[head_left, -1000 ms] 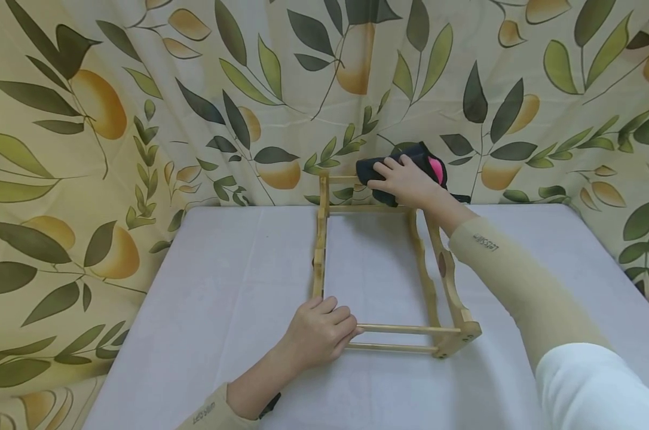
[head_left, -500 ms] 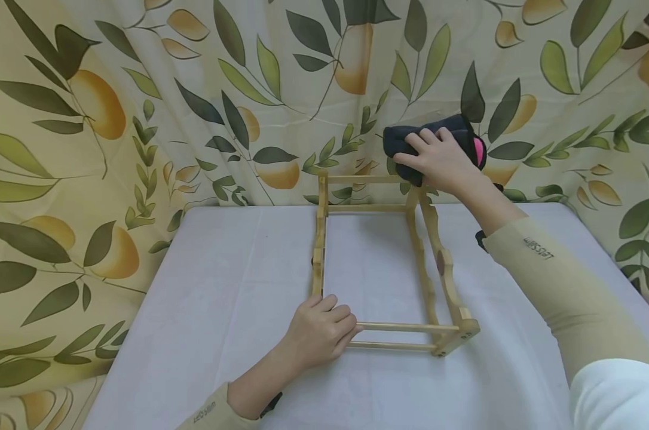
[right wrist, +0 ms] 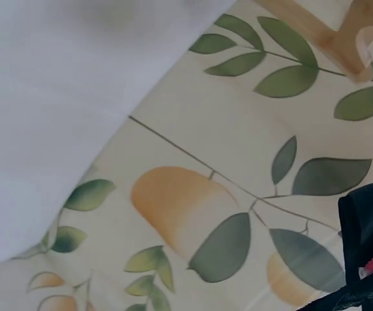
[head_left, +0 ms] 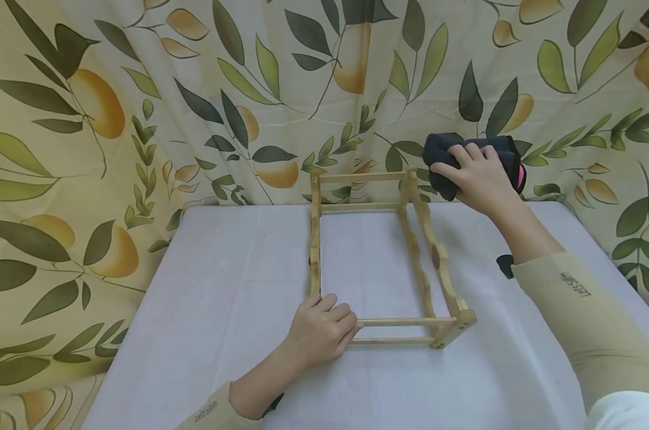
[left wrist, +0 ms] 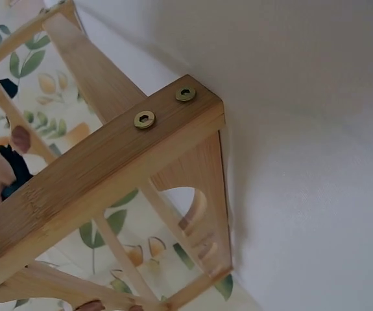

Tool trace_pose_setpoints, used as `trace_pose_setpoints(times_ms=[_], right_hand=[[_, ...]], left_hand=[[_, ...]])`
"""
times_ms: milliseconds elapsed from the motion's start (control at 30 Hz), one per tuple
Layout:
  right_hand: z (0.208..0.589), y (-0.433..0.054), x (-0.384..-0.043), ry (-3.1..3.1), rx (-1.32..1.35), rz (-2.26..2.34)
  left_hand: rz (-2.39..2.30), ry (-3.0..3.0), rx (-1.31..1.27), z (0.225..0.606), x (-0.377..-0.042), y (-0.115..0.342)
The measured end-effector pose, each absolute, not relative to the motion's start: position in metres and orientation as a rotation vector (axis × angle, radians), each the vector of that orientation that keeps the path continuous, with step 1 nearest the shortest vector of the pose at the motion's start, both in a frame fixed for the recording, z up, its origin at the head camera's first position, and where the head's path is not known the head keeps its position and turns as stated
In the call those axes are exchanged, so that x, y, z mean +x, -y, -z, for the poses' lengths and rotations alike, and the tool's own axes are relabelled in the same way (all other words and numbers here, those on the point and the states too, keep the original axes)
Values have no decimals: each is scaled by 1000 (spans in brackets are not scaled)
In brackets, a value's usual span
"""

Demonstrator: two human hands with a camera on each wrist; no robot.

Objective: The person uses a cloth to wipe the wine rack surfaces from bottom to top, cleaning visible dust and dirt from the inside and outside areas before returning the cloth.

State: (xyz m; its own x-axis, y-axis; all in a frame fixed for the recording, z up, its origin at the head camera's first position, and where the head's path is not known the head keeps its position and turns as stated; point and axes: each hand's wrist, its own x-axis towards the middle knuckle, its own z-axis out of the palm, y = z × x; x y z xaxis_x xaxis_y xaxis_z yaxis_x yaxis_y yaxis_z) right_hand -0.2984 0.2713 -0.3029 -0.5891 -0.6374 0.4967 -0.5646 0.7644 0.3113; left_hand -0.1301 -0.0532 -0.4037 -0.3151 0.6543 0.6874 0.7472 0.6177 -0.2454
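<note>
A light wooden rack [head_left: 405, 322] with wavy side rails and thin crossbars stands mid-table. My left hand [head_left: 324, 329] grips its front left corner, fingers curled over the wood and hiding that corner. In the left wrist view, two brass bolts [left wrist: 144, 120] sit in a beam of the rack. My right hand [head_left: 480, 179] holds a bundled dark navy cloth [head_left: 437, 158] with pink showing at its right end. Hand and cloth are to the right of the rack's back right corner, apart from it. In the right wrist view, only part of the dark cloth [right wrist: 366, 223] shows.
A white-covered table [head_left: 238, 286] lies under the rack. Behind its far edge hangs a curtain [head_left: 195, 149] printed with leaves and orange fruit.
My right hand has carried the cloth rightward off the rack's back right corner, rising and then coming down. The rack has shifted slightly left. My left hand keeps its grip.
</note>
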Motion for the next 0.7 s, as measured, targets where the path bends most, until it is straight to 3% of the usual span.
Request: trace_pose_setpoints(times_ms=[400,700], right_hand=[[320,-293,-274,2383,753,82],[334,-302,-255,2384,737,51]], left_hand=[[132,2140,-1022,404,-123,42],[96,2280,-1169,388,-119,52]])
